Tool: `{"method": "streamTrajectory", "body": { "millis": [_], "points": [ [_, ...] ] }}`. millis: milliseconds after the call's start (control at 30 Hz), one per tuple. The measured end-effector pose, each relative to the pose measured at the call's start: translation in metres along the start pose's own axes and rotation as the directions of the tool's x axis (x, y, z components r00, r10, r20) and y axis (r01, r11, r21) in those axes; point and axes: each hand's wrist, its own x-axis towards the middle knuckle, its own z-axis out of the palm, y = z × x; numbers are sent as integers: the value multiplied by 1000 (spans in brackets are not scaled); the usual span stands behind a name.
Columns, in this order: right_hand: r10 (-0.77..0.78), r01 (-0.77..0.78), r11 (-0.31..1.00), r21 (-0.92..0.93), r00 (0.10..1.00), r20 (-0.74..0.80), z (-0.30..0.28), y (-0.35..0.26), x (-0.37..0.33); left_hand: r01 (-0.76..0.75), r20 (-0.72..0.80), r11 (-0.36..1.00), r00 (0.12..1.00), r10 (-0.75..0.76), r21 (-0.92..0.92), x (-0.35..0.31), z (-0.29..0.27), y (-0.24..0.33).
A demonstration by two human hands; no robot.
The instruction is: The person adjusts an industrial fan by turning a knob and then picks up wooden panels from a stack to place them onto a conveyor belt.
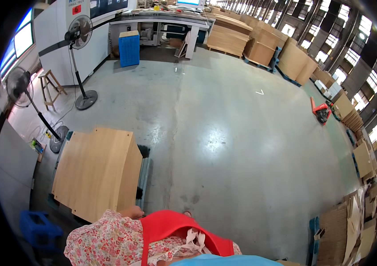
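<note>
My left hand (133,212) shows only in part, just past the cuff of a floral sleeve (104,235). It is beside the near right corner of a stack of light wood-coloured panels (93,168). Whether it touches the stack I cannot tell, and its fingers are too small and hidden to read. The stack sits low on a pallet (144,177), and its top panel has small dark holes near the corners. A red apron (166,221) covers my front. My right hand is out of view.
Two standing fans (80,33) (18,84) and a wooden stool (51,88) stand to the left. A blue crate (129,49) is by the machine table (162,20) ahead. Panel stacks (229,35) and a red pallet jack (321,111) line the right. A blue plastic stool (40,228) is lower left.
</note>
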Motion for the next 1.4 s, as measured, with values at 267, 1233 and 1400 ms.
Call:
{"method": "streamTrajectory", "body": {
  "millis": [267,1233,1400],
  "points": [
    [-386,365,922,-127,857,-342,-183,-141,227,208,-210,606,812,-545,-768,75,-130,64],
    [-353,497,757,-425,858,373,-376,-655,719,238,-208,508,711,-672,-828,431,-590,-108],
    [-518,580,808,-106,784,342,-402,-900,798,44,-258,357,610,-749,-933,438,-624,-141]
  ]
}}
